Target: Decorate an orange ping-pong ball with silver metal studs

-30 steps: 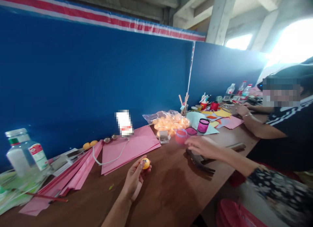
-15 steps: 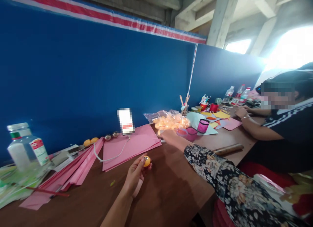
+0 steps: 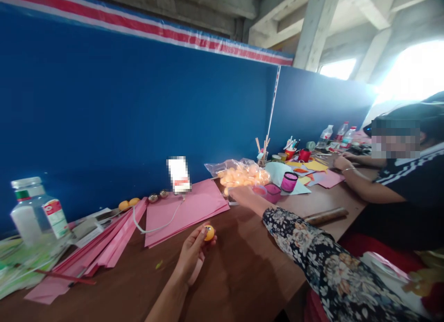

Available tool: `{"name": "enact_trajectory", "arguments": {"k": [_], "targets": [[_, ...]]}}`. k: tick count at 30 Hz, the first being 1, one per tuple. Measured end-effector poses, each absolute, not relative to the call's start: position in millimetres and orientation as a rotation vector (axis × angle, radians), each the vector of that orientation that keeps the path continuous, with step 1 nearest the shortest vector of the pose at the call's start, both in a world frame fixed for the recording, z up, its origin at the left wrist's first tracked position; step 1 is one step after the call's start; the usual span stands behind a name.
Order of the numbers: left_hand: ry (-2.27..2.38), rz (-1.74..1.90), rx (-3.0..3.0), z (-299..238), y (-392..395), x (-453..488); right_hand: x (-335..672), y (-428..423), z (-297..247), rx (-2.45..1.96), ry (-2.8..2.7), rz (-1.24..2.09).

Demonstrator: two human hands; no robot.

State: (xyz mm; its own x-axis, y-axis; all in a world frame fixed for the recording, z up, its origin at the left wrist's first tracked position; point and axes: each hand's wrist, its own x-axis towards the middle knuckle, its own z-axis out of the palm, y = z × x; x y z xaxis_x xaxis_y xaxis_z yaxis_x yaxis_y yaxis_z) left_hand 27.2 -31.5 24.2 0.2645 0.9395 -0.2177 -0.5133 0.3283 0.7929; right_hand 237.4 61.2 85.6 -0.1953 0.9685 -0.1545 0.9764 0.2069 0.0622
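An orange table tennis ball (image 3: 209, 233) is held between the thumb and fingers of my left hand (image 3: 194, 248), above the brown tabletop. A small dark mark shows on the ball near my thumb. My right arm, in a floral sleeve, stretches across the table. At its end my right hand (image 3: 244, 196) reaches to the near side of a clear plastic bag (image 3: 222, 168) full of orange balls (image 3: 244, 175). The fingers of that hand are blurred and partly hidden by the bag, so their grip cannot be made out.
Pink paper sheets (image 3: 201, 197) lie under a phone (image 3: 179, 174) with a white cable. Folded pink strips (image 3: 114, 248) and a clear jar (image 3: 29, 211) stand left. Pink mesh cups (image 3: 289, 181) and a brown stick (image 3: 326, 216) are right. Farther right, another person (image 3: 398, 188) sits working.
The view has shifted very slightly. My left hand keeps the ball in about the same place, and my right hand stays by the bag.
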Motion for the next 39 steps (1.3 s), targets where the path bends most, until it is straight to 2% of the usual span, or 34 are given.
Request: {"name": "enact_trajectory", "arguments": {"k": [8, 26, 39], "targets": [[0.781, 1.074, 0.666, 25, -32, 27, 243, 63, 82, 1.942, 2.281, 0.027], [0.740, 1.058, 0.678, 10, -26, 24, 238, 77, 61, 1.964, 2.373, 0.080], [0.763, 1.073, 0.666, 21, -32, 28, 251, 75, 64, 2.040, 2.355, 0.043]]}}
